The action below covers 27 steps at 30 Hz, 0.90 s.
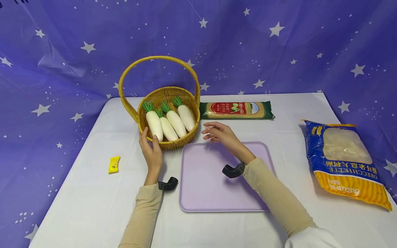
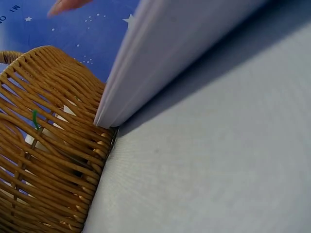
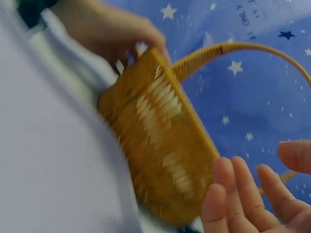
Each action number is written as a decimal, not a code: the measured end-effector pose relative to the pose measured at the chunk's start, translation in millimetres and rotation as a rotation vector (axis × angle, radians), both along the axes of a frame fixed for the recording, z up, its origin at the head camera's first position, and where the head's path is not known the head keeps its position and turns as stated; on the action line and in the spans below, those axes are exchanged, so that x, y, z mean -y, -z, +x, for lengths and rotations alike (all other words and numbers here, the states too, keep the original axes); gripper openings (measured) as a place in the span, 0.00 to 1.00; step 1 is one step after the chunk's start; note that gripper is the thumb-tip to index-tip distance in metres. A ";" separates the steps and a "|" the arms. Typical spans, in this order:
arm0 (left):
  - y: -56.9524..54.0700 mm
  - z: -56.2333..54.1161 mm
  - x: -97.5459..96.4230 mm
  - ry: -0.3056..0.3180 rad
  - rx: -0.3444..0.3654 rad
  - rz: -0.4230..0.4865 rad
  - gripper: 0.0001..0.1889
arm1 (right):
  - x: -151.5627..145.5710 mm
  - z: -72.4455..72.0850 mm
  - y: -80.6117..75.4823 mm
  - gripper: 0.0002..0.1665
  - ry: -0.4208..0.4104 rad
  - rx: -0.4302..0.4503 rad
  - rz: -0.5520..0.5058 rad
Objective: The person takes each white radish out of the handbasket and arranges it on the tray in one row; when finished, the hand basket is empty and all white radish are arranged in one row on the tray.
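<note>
Golden-brown basket [image 1: 183, 142], white radishes [image 1: 176, 123] (green-topped), white-starred purple backdrop [image 1: 235, 44].

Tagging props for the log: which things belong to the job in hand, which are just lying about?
In the job, likely:
wicker basket, left hand at its rim, right hand near
white radishes inside it
purple tray beside it (less sure)

Lying about, apparently:
green-ended pasta packet
blue-and-yellow pasta bag
small yellow packet
</note>
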<state>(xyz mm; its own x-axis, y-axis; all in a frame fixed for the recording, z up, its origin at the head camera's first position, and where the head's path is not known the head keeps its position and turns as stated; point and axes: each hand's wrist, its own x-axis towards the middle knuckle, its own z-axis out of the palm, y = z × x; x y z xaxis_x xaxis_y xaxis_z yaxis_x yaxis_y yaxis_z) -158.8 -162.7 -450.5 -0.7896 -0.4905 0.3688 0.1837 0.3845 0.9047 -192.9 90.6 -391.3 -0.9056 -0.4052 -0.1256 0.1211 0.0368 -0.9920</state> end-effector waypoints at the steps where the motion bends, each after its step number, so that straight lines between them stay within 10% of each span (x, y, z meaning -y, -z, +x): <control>1: 0.2 0.0 0.1 0.006 -0.007 -0.003 0.24 | 6.9 -2.0 -2.2 0.24 -0.001 0.000 -0.041; 14: 1.3 -0.2 1.2 0.022 -0.043 -0.002 0.24 | 82.7 -56.0 -28.6 0.28 0.112 0.062 -0.326; 27: 1.9 0.4 1.3 0.014 -0.023 -0.002 0.24 | 106.1 -81.3 -32.7 0.36 0.088 0.087 0.183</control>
<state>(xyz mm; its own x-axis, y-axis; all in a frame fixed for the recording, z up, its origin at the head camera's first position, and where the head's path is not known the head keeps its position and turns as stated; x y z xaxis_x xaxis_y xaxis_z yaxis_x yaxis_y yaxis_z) -158.4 -164.0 -452.5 -0.7880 -0.4785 0.3875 0.2097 0.3832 0.8996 -274.1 -15.4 -358.6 -0.9190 -0.2885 -0.2688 0.2164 0.2008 -0.9554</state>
